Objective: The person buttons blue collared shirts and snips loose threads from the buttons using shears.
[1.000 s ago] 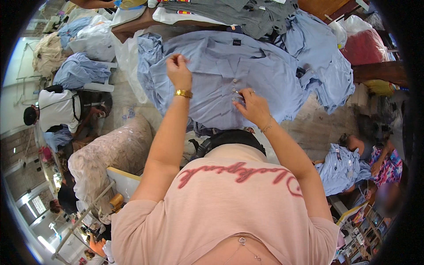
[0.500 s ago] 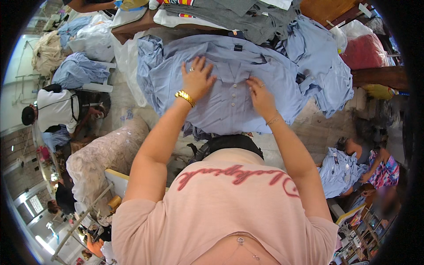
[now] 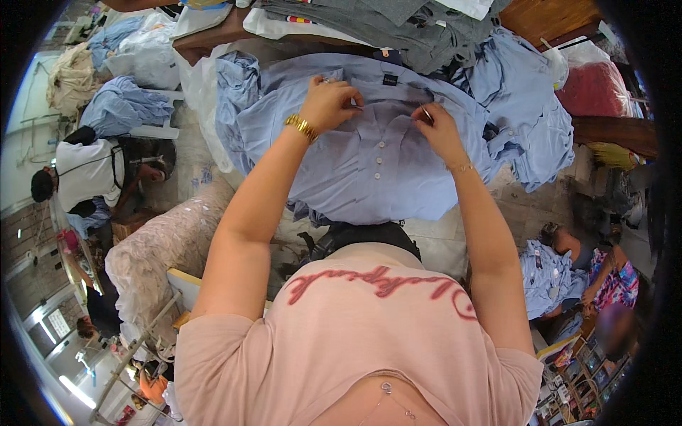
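Before the worktop's near edge, the shirt is lying lengthwise, neck pointing away. I'm curling left hand and right hand beside it; whether clamping, I cannot tell. Leftward, a sack is lying.

You wore a pale pink short-sleeved T-shirt bearing red script lettering, a chunky gold left-wrist band, a thin right-wrist bracelet and a fine pendant necklace.

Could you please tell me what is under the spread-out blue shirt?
Below the blue shirt, darker cloth peeks out at the lower left edge; anything else underneath, including whatever supports it, is covered.
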The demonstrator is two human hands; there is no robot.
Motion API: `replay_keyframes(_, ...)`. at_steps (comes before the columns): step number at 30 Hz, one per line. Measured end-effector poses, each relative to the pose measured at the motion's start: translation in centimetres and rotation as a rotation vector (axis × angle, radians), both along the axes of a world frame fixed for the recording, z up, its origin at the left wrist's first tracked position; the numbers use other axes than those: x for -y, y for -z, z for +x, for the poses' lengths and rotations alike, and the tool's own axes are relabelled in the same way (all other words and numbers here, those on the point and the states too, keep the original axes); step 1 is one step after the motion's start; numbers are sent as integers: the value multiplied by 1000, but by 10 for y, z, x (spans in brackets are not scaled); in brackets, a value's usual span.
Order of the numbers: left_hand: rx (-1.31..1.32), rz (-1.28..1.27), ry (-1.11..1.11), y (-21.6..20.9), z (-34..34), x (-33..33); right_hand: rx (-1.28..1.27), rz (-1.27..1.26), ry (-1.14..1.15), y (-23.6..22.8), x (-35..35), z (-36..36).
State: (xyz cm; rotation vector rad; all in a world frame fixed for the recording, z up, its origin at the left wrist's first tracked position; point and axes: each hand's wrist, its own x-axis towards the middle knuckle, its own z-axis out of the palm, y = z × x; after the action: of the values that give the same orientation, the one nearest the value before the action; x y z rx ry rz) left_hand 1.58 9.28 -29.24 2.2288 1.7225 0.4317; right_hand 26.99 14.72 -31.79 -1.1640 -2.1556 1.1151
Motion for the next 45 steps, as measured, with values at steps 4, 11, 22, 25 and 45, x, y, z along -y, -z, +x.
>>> replay_keyframes(4, 59, 305, 102, -8, 6, 54, -20, 73, -79, -13, 43, 26)
replay_keyframes(11, 35, 247, 12, 6, 29, 123, 14, 35, -144, 9, 94, 48)
replay_keyframes(22, 47, 236, -50, 9, 38, 136, 9, 94, -122, 16, 109, 54)
replay_keyframes(25, 57, 254, -85, 8, 43, 143, 7, 36, -1, 15, 120, 64)
replay_keyframes(45, 1169, 94, -1602, 125, -62, 252, -540, -1303, 1059, 184, 147, 190)
